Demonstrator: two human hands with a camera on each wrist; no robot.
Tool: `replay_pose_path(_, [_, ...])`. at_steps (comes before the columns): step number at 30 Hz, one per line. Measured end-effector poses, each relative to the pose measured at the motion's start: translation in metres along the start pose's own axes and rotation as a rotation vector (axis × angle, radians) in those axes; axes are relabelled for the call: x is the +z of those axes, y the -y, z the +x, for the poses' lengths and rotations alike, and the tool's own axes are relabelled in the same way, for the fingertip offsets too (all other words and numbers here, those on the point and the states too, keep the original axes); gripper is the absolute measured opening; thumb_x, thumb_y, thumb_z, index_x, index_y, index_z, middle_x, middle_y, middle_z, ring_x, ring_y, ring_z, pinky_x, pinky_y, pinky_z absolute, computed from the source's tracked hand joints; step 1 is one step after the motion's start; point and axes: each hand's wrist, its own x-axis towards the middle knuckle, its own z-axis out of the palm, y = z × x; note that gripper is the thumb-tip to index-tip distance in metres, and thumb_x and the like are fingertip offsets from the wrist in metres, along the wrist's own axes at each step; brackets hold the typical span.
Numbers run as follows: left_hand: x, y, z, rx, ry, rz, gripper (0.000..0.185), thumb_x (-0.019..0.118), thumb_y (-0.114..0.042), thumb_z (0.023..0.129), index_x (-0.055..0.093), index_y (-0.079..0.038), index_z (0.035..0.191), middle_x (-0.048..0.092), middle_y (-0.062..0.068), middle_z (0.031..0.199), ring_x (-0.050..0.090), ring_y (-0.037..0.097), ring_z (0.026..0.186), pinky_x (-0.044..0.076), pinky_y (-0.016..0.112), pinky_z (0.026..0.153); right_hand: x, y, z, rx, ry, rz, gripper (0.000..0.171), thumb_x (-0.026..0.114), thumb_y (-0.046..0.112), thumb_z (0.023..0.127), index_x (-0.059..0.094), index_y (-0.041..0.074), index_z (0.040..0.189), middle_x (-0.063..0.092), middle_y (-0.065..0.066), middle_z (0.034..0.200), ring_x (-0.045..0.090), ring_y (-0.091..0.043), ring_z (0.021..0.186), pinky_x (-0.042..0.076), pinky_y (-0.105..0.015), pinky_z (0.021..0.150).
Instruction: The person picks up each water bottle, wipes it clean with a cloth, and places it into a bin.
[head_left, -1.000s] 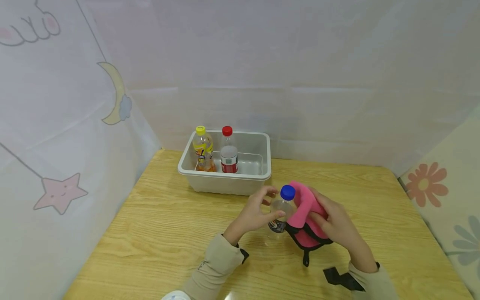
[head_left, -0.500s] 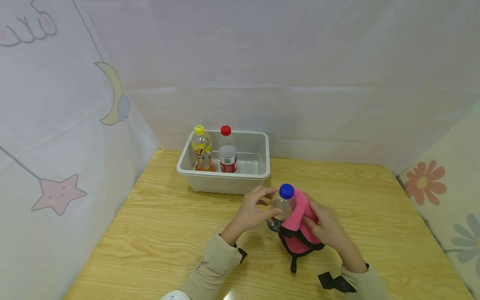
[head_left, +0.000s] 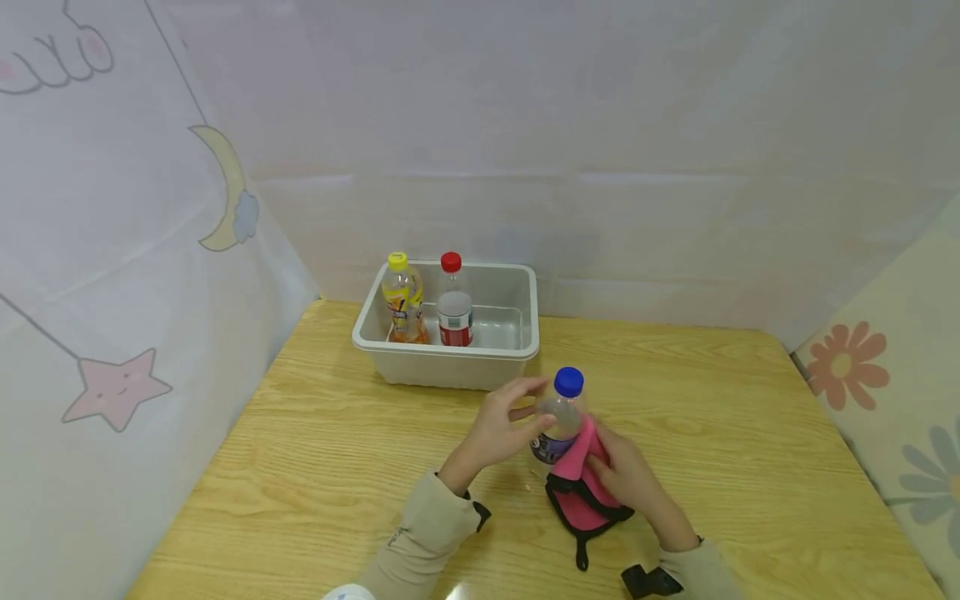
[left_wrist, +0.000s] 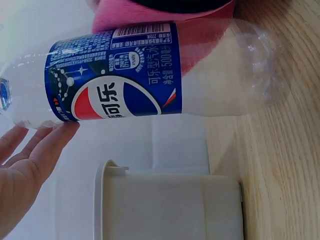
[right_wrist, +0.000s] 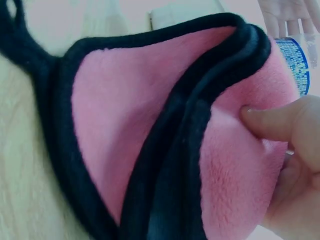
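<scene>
A clear plastic cola bottle (head_left: 558, 412) with a blue cap and blue label stands upright on the table, the label plain in the left wrist view (left_wrist: 115, 75). My left hand (head_left: 498, 425) holds its upper part from the left, thumb at the front and fingers towards the back. Against the bottle's right side lies a folded pink cleaning cloth (head_left: 581, 479) with black edging and a hanging loop. My right hand (head_left: 626, 471) pinches this cloth, the thumb pressing on the pink pile in the right wrist view (right_wrist: 280, 122). Part of the bottle is hidden behind the cloth.
Behind the left hand stands a light grey plastic bin (head_left: 450, 367). Upright in it are a yellow-capped bottle (head_left: 405, 304) and a red-capped bottle (head_left: 454, 308). A white round object (head_left: 348, 592) shows at the bottom edge. Printed cloth walls (head_left: 480, 167) enclose the wooden table (head_left: 300, 467).
My right hand has slid the cloth down and to the left along the bottle's side. The bottle has shifted slightly left, and my left hand stays on it. The bin stands as before.
</scene>
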Motion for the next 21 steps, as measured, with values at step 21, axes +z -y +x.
replay_pose_path(21, [-0.001,-0.002,0.003,0.059,0.005,0.051,0.051,0.071,-0.002,0.077,0.049,0.005,0.123,0.052,0.019,0.119,0.05,0.031,0.11,0.049,0.036,0.086,-0.072,0.033,0.035,-0.079,-0.031,-0.01,0.061,0.066,-0.016,0.071,0.045,-0.006,0.127,0.061,-0.019,0.108,0.058,-0.019,0.085,0.049,-0.028,0.065])
